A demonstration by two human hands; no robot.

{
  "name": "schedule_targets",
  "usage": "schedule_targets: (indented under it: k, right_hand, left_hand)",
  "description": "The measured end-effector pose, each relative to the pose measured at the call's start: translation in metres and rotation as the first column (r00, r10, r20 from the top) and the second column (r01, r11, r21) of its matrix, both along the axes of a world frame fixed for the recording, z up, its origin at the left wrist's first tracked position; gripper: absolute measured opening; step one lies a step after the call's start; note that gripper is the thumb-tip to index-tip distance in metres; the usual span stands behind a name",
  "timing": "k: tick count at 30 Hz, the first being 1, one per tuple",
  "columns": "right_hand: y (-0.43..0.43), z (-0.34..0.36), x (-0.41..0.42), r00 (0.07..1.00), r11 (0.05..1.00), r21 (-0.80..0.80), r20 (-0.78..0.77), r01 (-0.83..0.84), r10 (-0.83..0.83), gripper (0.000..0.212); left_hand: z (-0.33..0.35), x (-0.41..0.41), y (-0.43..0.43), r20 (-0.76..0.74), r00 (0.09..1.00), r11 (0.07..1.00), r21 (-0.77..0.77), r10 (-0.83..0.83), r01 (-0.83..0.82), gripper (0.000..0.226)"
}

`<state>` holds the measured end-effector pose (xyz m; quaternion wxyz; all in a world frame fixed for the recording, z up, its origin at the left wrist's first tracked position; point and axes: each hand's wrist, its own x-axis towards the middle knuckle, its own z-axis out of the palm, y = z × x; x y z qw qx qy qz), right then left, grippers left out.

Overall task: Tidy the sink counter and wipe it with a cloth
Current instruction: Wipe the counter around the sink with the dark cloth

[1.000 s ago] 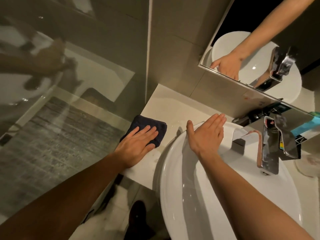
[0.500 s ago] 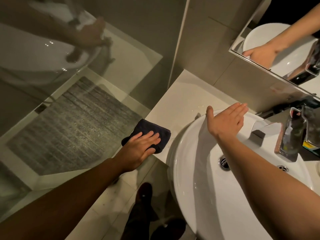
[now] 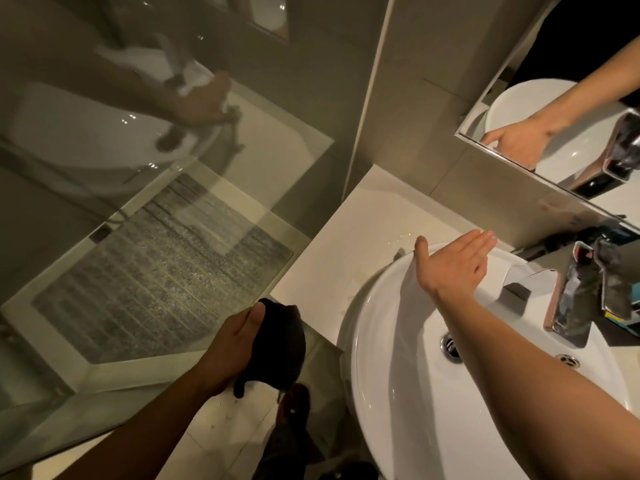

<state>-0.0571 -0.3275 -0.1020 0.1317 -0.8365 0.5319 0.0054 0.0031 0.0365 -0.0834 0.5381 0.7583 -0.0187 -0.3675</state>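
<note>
The left hand (image 3: 239, 344) grips the dark cloth (image 3: 277, 344), bunched and hanging off the counter's front edge, above the floor tiles (image 3: 221, 441). The right hand (image 3: 453, 265) is flat and unclenched, holding nothing, on the far rim of the white basin (image 3: 398, 393). The pale counter (image 3: 346, 251) carries a few water drops. A chrome tap (image 3: 581, 292) stands right; a glass shower panel (image 3: 156, 237) stands left, a mirror (image 3: 568, 109) above.

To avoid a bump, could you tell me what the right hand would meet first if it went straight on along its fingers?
Probably the grey tiled wall below the mirror, though depth is unclear.
</note>
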Motion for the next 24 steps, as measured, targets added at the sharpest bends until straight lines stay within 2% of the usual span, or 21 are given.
schedule_targets:
  k: [3, 7, 10, 13, 15, 17, 19, 20, 22, 23, 24]
  right_hand:
    - [0.003, 0.003, 0.0, 0.999, 0.999, 0.013, -0.005, 0.038, -0.038, 0.11]
    - [0.009, 0.006, 0.0, 0.989, 0.987, 0.051, -0.017, 0.149, -0.149, 0.118]
    - [0.009, 0.006, 0.001, 0.988, 0.987, 0.055, -0.022, 0.151, -0.15, 0.119]
    - [0.005, 0.005, 0.001, 0.988, 0.986, 0.066, -0.02, 0.153, -0.151, 0.118]
    - [0.004, 0.005, 0.0, 0.988, 0.986, 0.06, -0.014, 0.153, -0.152, 0.117]
    - [0.004, 0.003, 0.001, 0.988, 0.986, 0.049, -0.014, 0.156, -0.156, 0.116]
    - [0.006, 0.0, 0.001, 0.988, 0.988, 0.034, -0.026, 0.15, -0.149, 0.115]
    - [0.006, -0.002, 0.001, 0.989, 0.989, 0.022, -0.027, 0.148, -0.148, 0.114]
    - [0.007, -0.006, 0.002, 0.989, 0.989, 0.001, -0.021, 0.149, -0.149, 0.113]
    - [0.008, -0.007, 0.002, 0.988, 0.989, -0.01, -0.018, 0.15, -0.15, 0.113]
    - [0.009, -0.008, 0.003, 0.989, 0.989, -0.022, -0.015, 0.149, -0.15, 0.113]
  left_hand:
    - [0.019, 0.02, -0.027, -0.048, 0.997, 0.997, -0.05, 0.054, -0.056, 0.044]
    - [0.044, 0.06, -0.088, -0.032, 0.999, 0.98, -0.193, 0.036, -0.042, 0.059]
    - [0.048, 0.103, -0.149, 0.109, 0.994, 0.97, -0.241, 0.008, 0.018, 0.061]
    - [0.048, 0.14, -0.224, 0.245, 0.967, 0.962, -0.238, -0.076, 0.136, 0.046]
    - [0.05, 0.157, -0.273, 0.372, 0.913, 0.95, -0.187, -0.168, 0.251, 0.037]
    - [0.043, 0.169, -0.315, 0.495, 0.815, 0.905, -0.119, -0.301, 0.408, 0.036]
    - [0.022, 0.172, -0.343, 0.597, 0.645, 0.806, 0.003, -0.477, 0.593, 0.044]
    - [0.004, 0.171, -0.352, 0.632, 0.526, 0.731, 0.097, -0.57, 0.676, 0.048]
    - [-0.039, 0.158, -0.36, 0.603, 0.259, 0.515, 0.299, -0.754, 0.804, 0.051]
    - [-0.057, 0.148, -0.358, 0.567, 0.113, 0.405, 0.422, -0.816, 0.811, 0.053]
    - [-0.075, 0.142, -0.356, 0.544, -0.015, 0.334, 0.536, -0.839, 0.775, 0.057]
